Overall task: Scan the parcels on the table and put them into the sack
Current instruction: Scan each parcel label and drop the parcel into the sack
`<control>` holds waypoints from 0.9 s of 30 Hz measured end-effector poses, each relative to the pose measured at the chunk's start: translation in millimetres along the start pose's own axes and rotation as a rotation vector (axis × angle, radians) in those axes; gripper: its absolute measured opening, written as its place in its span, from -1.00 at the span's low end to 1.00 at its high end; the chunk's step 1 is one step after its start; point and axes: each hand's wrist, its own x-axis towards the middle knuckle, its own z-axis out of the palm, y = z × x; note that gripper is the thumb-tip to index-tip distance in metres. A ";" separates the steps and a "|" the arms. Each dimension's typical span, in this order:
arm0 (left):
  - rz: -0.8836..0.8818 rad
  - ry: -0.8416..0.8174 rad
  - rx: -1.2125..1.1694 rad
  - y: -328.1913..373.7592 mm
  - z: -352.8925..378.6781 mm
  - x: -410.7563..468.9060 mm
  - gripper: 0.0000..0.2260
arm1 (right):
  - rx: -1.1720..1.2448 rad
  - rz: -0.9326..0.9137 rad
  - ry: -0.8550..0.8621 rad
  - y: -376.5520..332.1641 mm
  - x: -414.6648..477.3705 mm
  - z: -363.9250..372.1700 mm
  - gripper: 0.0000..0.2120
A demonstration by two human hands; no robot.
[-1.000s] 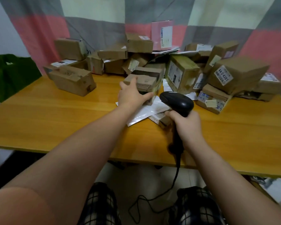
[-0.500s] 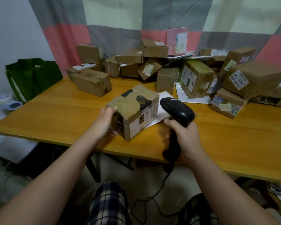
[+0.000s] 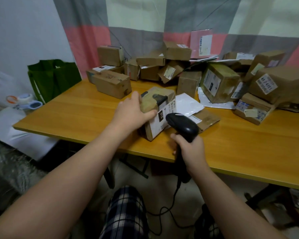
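A taped brown cardboard parcel (image 3: 158,107) with a white label facing me sits near the front edge of the wooden table (image 3: 76,114). My left hand (image 3: 131,111) grips its top left side, thumb on the label face. My right hand (image 3: 190,149) holds a black corded barcode scanner (image 3: 181,125) by the handle, its head right in front of the label. A green sack (image 3: 53,78) stands open beyond the table's left end.
Several cardboard parcels (image 3: 219,81) and white mailers (image 3: 186,104) are piled along the back and right of the table, against a checked curtain. Tape rolls (image 3: 26,99) lie on a low white surface at left. The scanner cable (image 3: 169,209) hangs to the floor between my knees.
My left hand pulled the parcel out of the pile toward the front edge and turned it until its white label faces the scanner. The scanner stayed in my right hand.
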 end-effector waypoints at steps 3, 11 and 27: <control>-0.017 -0.014 -0.490 -15.8 2.5 -11.0 -0.46 | 0.038 -0.004 0.018 0.9 1.9 -4.6 -0.91; -0.087 0.023 -0.801 -64.0 36.1 -52.0 -0.23 | -0.108 -0.159 -0.037 -14.0 -5.7 8.0 -0.86; -0.113 0.017 -0.875 -74.3 42.0 -45.3 -0.18 | -0.244 -0.335 -0.047 -58.0 -18.1 24.9 -0.90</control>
